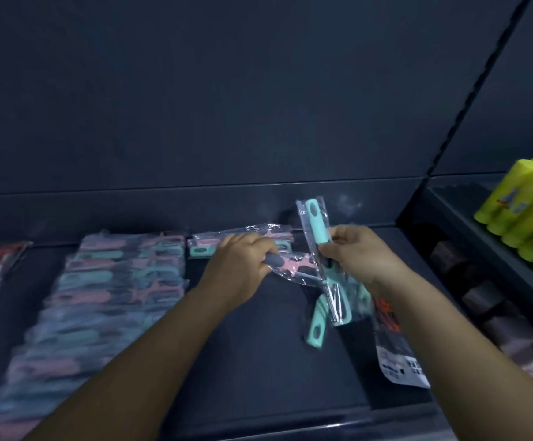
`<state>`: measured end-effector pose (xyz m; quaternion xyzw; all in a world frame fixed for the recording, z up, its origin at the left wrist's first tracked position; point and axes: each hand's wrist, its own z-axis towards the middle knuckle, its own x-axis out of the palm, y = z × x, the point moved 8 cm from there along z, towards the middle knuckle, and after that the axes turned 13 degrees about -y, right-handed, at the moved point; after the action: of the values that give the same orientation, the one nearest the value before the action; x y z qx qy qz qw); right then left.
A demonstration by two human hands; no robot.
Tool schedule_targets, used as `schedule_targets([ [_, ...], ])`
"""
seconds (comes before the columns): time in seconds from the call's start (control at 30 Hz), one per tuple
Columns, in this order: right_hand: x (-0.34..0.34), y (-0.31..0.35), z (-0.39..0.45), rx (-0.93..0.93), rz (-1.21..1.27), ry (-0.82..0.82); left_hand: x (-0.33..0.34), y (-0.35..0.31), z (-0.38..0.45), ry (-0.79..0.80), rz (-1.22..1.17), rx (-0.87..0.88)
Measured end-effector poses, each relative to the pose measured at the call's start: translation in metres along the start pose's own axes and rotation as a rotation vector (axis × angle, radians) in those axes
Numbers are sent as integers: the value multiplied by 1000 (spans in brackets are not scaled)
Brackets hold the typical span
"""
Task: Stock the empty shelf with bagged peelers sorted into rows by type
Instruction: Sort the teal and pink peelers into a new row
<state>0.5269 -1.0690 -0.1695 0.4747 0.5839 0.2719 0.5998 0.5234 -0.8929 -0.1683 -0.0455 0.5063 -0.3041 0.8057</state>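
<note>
Peelers in clear bags: your left hand (242, 259) grips a pink bagged peeler (293, 265) by its grey handle, low over the middle of the shelf (258, 361); your right hand (359, 254) pinches an upright teal bagged peeler (316, 232), with a second teal one (317, 323) and a printed pack (397, 351) hanging beneath it. Lay the pink one parallel to the short back row (242, 245), handles aligned. Count: one full pink-and-teal row (106, 300) at left, blurred, uncountable; one started row; three bags in hand.

No legible text

Print is seen on a white label (402, 366) just right of the right hand (359, 254), and on yellow packs (526, 214) farther right, but nothing can be read
</note>
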Motion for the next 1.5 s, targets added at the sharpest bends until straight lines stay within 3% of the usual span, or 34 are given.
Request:
schedule_targets([
  [0.13, 10, 6, 15, -11, -43, -115, -10, 33, -1, -31, 81, -106],
  [0.3, 12, 17, 18, -95, -168, -143, -4, 53, -1, -11, 157, -157],
  [0.8, 28, 20, 22, -140, -136, -31, 20, 54, 2, 134, 37, -228],
  [0.87, 33, 23, 22, -150, -163, 4, 11, 52, 2, 77, -7, -239],
  [0.97, 48, 29, 17, -170, -164, 109, -19, 32, 5, -111, 86, -58],
  [1.03, 61, 35, 11, -192, -146, 178, -25, 12, 5, -132, 190, 154],
  [1.1, 73, 41, 4, -221, -162, 230, -22, 5, 2, -86, 213, 252],
  [1.23, 72, 36, 1, -228, -242, 231, -14, 26, -8, 105, 289, 82],
  [1.37, 41, 23, 4, -264, -588, 9, -14, 41, -19, 145, 311, -18],
  [1.5, 37, -4, 3, -172, -711, -25, -9, 44, -24, 165, 272, -100],
])
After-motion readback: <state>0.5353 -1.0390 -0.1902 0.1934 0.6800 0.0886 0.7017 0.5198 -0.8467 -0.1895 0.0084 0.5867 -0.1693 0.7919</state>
